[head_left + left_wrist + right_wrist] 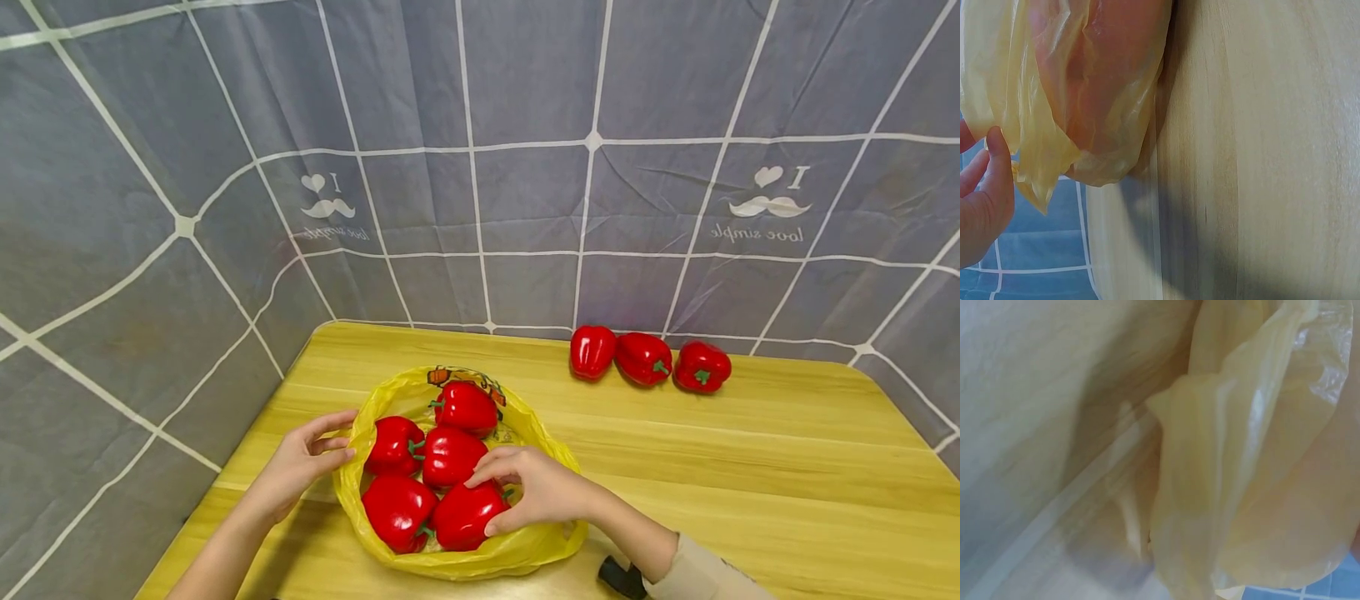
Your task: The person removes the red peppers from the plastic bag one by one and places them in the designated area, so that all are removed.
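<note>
Pepper (pixel 465 518) pinched by right hand (pixel 538 490); loose-fingered left hand (pixel 303 462) touches bag (pixel 468 568); cloth (pixel 532 200): mirrored "love simple".

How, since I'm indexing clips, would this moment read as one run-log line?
left hand touches yellow bag; right hand holds red pepper inside; three more peppers on table

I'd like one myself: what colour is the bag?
The bag is mainly yellow, clearest in the head view.

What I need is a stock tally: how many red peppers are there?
8: five peppers in the yellow bag, three on the table by the curtain; others could be hidden beneath.
</note>
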`<state>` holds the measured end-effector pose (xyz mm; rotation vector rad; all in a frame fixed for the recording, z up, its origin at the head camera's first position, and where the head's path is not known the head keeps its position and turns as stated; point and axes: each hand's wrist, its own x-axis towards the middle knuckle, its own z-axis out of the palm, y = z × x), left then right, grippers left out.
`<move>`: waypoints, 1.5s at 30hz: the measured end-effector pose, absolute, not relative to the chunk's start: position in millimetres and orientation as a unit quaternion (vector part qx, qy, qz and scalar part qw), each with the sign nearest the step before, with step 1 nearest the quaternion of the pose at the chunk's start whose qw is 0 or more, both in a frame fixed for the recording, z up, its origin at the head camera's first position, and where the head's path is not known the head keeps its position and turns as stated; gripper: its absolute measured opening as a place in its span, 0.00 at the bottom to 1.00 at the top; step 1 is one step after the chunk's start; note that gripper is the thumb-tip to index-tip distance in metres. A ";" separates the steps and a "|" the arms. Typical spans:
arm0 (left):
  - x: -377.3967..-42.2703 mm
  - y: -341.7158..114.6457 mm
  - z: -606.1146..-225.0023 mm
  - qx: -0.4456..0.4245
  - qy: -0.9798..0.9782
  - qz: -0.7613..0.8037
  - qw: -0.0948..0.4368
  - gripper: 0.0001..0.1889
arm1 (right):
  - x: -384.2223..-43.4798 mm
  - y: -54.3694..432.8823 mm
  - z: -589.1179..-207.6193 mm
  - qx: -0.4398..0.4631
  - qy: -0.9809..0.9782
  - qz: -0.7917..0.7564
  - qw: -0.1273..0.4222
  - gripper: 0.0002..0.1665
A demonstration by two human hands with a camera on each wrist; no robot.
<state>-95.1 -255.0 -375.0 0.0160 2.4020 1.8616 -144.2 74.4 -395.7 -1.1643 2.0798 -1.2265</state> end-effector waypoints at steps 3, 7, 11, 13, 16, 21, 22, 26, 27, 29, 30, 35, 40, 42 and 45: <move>-95.1 -255.0 -374.8 0.004 0.789 0.612 0.054 0.30 | -144.6 75.8 -394.9 -0.421 0.755 -0.447 0.230 0.25; -95.1 -255.0 -374.6 -0.001 0.789 0.612 0.055 0.30 | -145.7 77.6 -394.0 -0.426 0.751 -0.452 0.225 0.25; -94.6 -255.1 -374.6 -0.002 0.790 0.611 0.053 0.30 | -146.0 79.1 -392.3 -0.430 0.744 -0.460 0.224 0.25; -94.4 -255.3 -375.2 0.000 0.791 0.610 0.051 0.30 | -146.1 79.8 -391.5 -0.429 0.742 -0.464 0.224 0.25; -93.9 -255.3 -376.2 -0.003 0.791 0.610 0.047 0.30 | -146.0 80.3 -389.5 -0.429 0.741 -0.466 0.223 0.25; -92.7 -254.7 -379.2 -0.003 0.785 0.618 0.036 0.29 | -145.6 81.9 -385.4 -0.424 0.744 -0.468 0.219 0.25; -92.4 -254.7 -379.9 -0.001 0.785 0.619 0.034 0.29 | -145.5 82.3 -384.5 -0.423 0.745 -0.468 0.218 0.25; -90.9 -255.1 -381.0 -0.002 0.783 0.621 0.032 0.28 | -145.3 83.4 -381.1 -0.422 0.745 -0.469 0.215 0.25; -90.7 -255.3 -380.8 -0.002 0.783 0.621 0.033 0.28 | -145.4 83.8 -380.2 -0.424 0.744 -0.471 0.212 0.25; -90.4 -255.7 -379.9 -0.004 0.781 0.623 0.035 0.28 | -146.0 84.3 -378.8 -0.427 0.744 -0.472 0.205 0.25; -90.5 -255.8 -379.4 -0.003 0.781 0.624 0.037 0.28 | -146.5 84.7 -378.0 -0.427 0.744 -0.473 0.202 0.25; -92.2 -256.1 -376.7 0.000 0.781 0.624 0.038 0.28 | -150.4 87.0 -371.7 -0.423 0.741 -0.487 0.190 0.24; -93.1 -256.5 -376.9 -0.001 0.783 0.620 0.041 0.29 | -154.3 91.5 -363.6 -0.418 0.743 -0.494 0.168 0.25; -93.5 -256.4 -377.0 -0.003 0.782 0.622 0.042 0.29 | -155.7 94.2 -360.0 -0.412 0.746 -0.499 0.159 0.25; -94.1 -256.6 -377.2 -0.005 0.780 0.625 0.043 0.28 | -158.0 98.6 -355.3 -0.400 0.747 -0.510 0.148 0.25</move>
